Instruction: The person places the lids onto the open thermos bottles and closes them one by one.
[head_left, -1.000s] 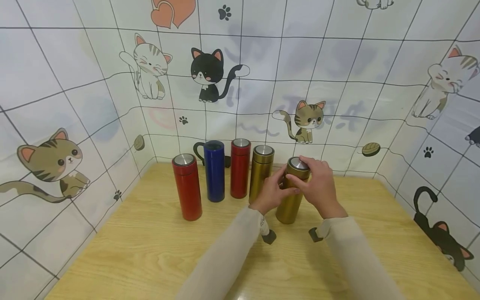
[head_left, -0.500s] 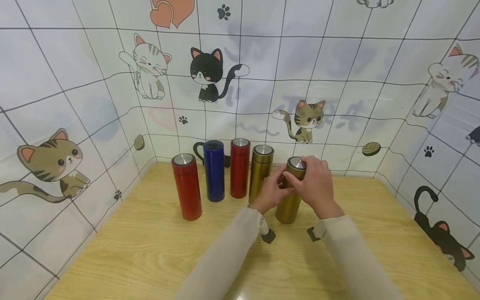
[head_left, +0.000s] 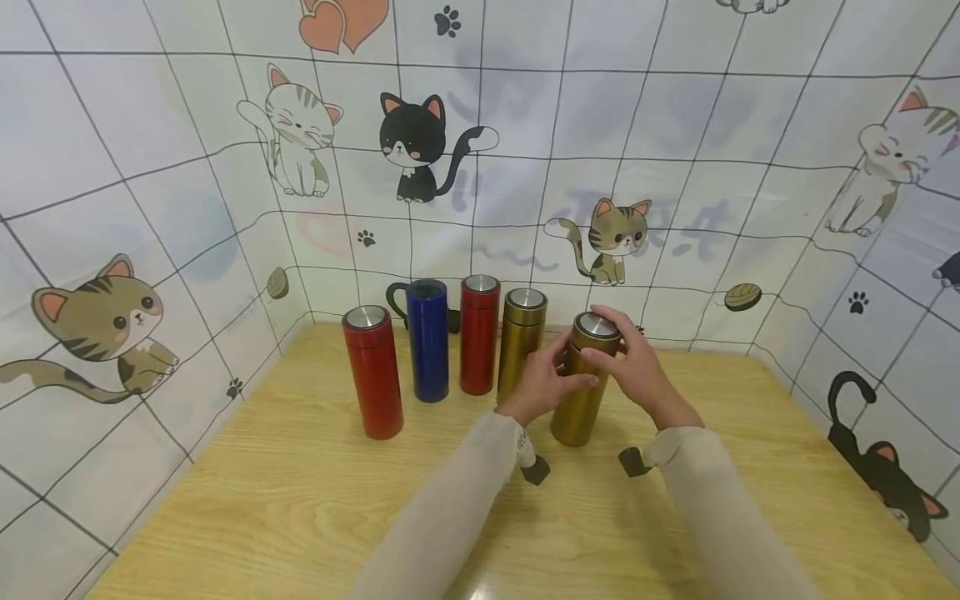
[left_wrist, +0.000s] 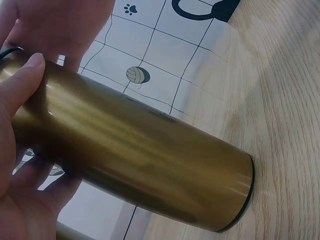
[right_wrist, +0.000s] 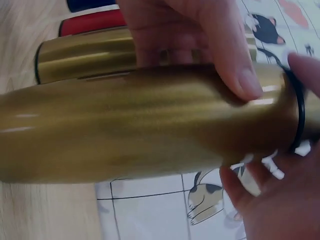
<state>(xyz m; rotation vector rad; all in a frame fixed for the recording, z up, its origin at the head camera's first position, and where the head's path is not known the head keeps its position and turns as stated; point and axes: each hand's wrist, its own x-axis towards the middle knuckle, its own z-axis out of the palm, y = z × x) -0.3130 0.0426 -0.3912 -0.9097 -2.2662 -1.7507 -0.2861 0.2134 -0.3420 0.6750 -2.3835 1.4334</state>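
Note:
A gold thermos (head_left: 576, 421) with a steel-topped lid (head_left: 597, 325) stands upright on the right half of the table. My left hand (head_left: 540, 387) grips its upper body from the left, thumb in front and fingers behind. From the right, my right hand (head_left: 639, 368) holds the lid, thumb near and fingers at the far side. In the right wrist view, a black ring separates the thermos (right_wrist: 130, 122) body from the lid, with the right hand (right_wrist: 287, 200) around that end. The left wrist view shows the thermos (left_wrist: 145, 145) base on the wood.
Left of the hands stand a second gold thermos (head_left: 523, 333), a red thermos (head_left: 478, 350), a blue thermos (head_left: 430, 350) and a nearer red thermos (head_left: 377, 387). A cat-printed, grid-patterned covering (head_left: 510, 192) encloses the back and sides of the wooden table (head_left: 285, 508).
My right wrist has swung outward to the right and the fingers have shifted around the lid, showing more of its steel top. The left hand and the thermos stay in place.

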